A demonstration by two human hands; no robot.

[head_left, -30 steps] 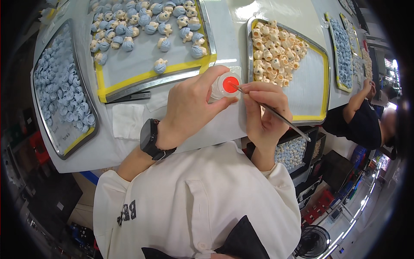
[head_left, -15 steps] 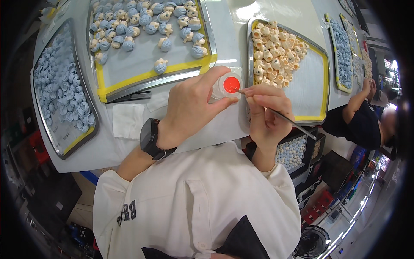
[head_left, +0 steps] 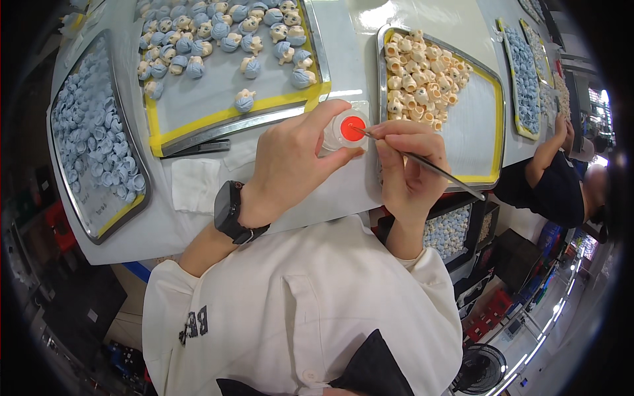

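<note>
My left hand (head_left: 294, 162) curls its thumb and fingers around a small clear jar (head_left: 334, 136) of bright red-orange paint (head_left: 350, 127). In my right hand (head_left: 415, 162) is a thin, dark paintbrush (head_left: 444, 174), pinched like a pen. Its tip reaches into the jar, against the paint; the bristles are too small to make out. Beyond my left hand stands a tray (head_left: 198, 112) of small doll heads (head_left: 244, 100) with blue hair. Close to my right hand, another tray (head_left: 496, 142) holds cream-coloured, hollow doll face pieces (head_left: 422, 86).
At the left, a tray (head_left: 135, 211) is heaped with blue hair pieces (head_left: 99, 135). A folded white cloth (head_left: 195, 185) and a dark flat tool (head_left: 205, 148) lie on the table (head_left: 277, 218). A co-worker (head_left: 545, 188) sits at the right, near more trays (head_left: 526, 82).
The brush tip has shifted slightly up and left within the paint, and my right hand has moved a little with it. My left hand keeps its hold on the jar, nearly still.
</note>
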